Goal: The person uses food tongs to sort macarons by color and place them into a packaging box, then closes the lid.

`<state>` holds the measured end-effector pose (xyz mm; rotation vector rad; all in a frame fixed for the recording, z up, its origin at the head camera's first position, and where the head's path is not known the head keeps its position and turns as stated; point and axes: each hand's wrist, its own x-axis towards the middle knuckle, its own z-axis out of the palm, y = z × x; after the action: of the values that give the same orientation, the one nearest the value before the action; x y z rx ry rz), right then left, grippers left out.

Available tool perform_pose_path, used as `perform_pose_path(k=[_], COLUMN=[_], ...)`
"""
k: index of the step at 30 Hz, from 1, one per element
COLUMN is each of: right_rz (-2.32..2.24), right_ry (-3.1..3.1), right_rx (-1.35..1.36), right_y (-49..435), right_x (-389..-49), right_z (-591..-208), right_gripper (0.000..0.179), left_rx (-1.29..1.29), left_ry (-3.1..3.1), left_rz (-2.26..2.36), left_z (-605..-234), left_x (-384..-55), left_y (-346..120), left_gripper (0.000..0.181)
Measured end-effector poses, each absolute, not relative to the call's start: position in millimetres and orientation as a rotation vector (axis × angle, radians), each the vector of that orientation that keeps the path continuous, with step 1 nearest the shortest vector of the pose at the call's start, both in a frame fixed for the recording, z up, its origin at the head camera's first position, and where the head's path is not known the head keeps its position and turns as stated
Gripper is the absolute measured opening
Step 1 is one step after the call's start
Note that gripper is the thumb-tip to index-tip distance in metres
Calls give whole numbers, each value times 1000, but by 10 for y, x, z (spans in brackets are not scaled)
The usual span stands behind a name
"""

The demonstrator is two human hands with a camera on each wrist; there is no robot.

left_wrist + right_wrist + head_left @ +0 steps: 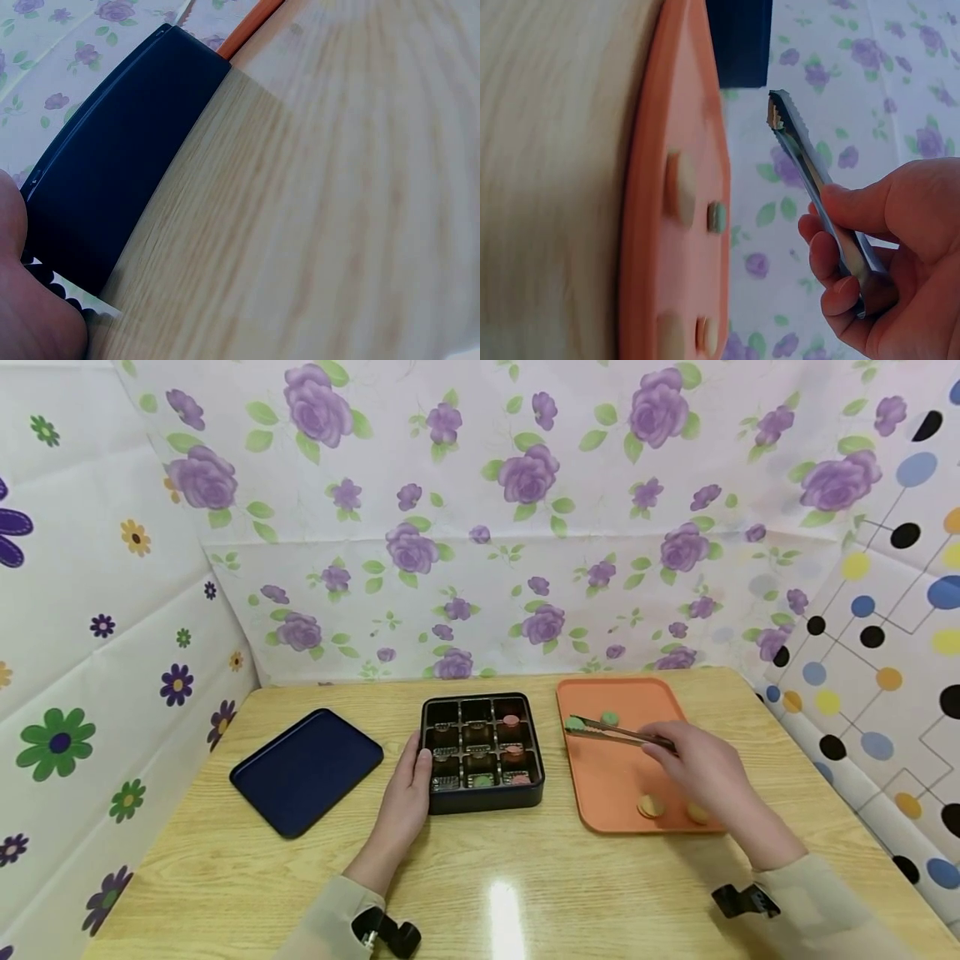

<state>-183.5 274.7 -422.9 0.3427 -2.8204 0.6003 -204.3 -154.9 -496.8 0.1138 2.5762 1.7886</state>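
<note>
A dark box point(486, 802) with a divided clear insert stands mid-table. Pink macarons point(513, 750) sit in its right column and a green macaron point(482, 781) in the near middle compartment. My left hand point(401, 789) rests against the box's left side, fingers along the wall and thumb at the rim. In my right hand point(701, 764) are metal tongs point(626, 735), gripped between thumb and fingers. Their tips hold another green macaron point(574, 723) over the left edge of the orange tray point(611, 777). The right wrist view shows the tongs point(814, 165) side-on, nearly closed.
Farther back on the orange tray lies a green macaron point(610, 718). Tan macarons point(650, 807) lie toward its near edge, one partly hidden by my right forearm. A dark blue tray point(307, 772) sits on the left. Patterned cloth walls point(480, 568) border the wooden table point(450, 877).
</note>
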Motion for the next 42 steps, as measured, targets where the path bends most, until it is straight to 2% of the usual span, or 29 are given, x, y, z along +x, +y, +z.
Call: perform_pose_path(k=[3, 12, 28, 42], right_rz=[627, 642, 605, 550], right_ry=[-2809, -2790, -2791, -2791], right_rx=[363, 440, 517, 575], right_y=[2626, 2281, 1796, 1561], right_x=[-1862, -1937, -2030, -2125], right_z=[-4191, -4141, -4135, -4184], right_gripper=[21, 20, 21, 24], left_rx=[105, 101, 99, 108], left_ry=[2594, 2612, 2591, 2592], left_rz=[1775, 1761, 1775, 1787], left_z=[-4980, -4974, -4982, -4987], left_x=[-2048, -2043, -2048, -2060], left_y=[-1549, -1550, -1555, -1556], left_gripper=[68, 83, 85, 84])
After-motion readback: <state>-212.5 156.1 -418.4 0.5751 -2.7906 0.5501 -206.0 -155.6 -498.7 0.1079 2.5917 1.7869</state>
